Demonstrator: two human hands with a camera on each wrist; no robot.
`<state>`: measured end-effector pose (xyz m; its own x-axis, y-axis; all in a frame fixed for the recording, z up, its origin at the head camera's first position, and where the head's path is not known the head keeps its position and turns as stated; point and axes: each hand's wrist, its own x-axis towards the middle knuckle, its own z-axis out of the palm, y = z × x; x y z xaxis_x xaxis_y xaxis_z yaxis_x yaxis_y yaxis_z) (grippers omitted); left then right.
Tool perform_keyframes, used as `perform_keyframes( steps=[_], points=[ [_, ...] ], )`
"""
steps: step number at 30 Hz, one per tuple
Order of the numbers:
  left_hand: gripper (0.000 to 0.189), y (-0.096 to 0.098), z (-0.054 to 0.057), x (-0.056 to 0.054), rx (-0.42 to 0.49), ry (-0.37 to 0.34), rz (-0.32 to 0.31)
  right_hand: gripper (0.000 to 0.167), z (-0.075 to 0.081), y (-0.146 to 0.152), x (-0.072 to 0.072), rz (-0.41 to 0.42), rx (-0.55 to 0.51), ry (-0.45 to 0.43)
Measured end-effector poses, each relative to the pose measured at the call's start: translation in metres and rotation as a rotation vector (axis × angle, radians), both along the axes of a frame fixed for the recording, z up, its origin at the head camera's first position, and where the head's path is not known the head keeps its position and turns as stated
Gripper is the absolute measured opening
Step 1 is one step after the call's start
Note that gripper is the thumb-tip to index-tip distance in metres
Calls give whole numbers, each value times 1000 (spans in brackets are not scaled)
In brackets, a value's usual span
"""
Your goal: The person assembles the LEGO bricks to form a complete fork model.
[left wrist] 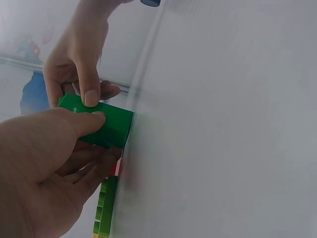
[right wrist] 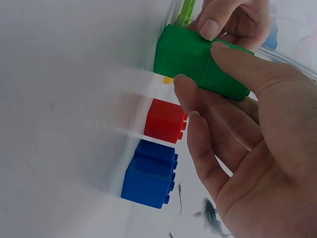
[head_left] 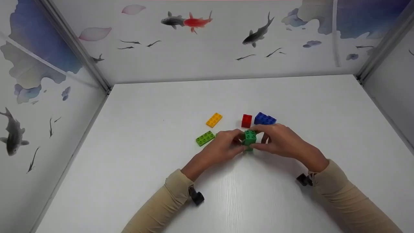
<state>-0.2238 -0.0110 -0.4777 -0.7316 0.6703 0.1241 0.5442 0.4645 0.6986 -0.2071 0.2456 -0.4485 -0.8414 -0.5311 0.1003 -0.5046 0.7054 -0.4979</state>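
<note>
Two dark green toy bricks (head_left: 250, 136) stand stacked upright between both hands, studs on top; the right wrist view shows a seam between the lower brick (right wrist: 179, 52) and the upper brick (right wrist: 225, 82). From the left side, my left hand (head_left: 223, 146) pinches the stack, its thumb on the near face. On the other side my right hand (head_left: 282, 142) pinches it too, thumb in front and fingers behind. Both thumbs lie close together on the green face in the left wrist view. Fingers hide part of the bricks.
Behind the stack stand a red brick (head_left: 246, 120) and a blue stepped brick (head_left: 264, 119). A flat light green brick (head_left: 205, 138) and a flat yellow brick (head_left: 214, 120) lie to the left. Patterned walls (head_left: 207, 64) border the white table (head_left: 145, 145).
</note>
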Motion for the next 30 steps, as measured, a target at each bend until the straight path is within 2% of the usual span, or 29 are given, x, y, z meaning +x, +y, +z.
perform_keyframes(
  steps=[4,7,10,15,24,30],
  points=[
    [36,-5,7,-2,42,6,3,62,-1,1,-2,10,-42,3],
    [37,-13,14,-5,68,20,33,66,-2,2,-3,14,-53,-3],
    [38,-23,21,-10,91,35,80,64,-3,1,-4,15,-55,-24],
    [39,-42,27,-19,116,60,149,54,-6,-2,-5,18,-50,-58],
    [38,-77,20,-27,136,68,221,40,-11,-14,-9,24,-97,-92],
    [38,-98,12,-30,160,-2,289,36,-14,-24,-16,38,-149,-102]
  ],
)
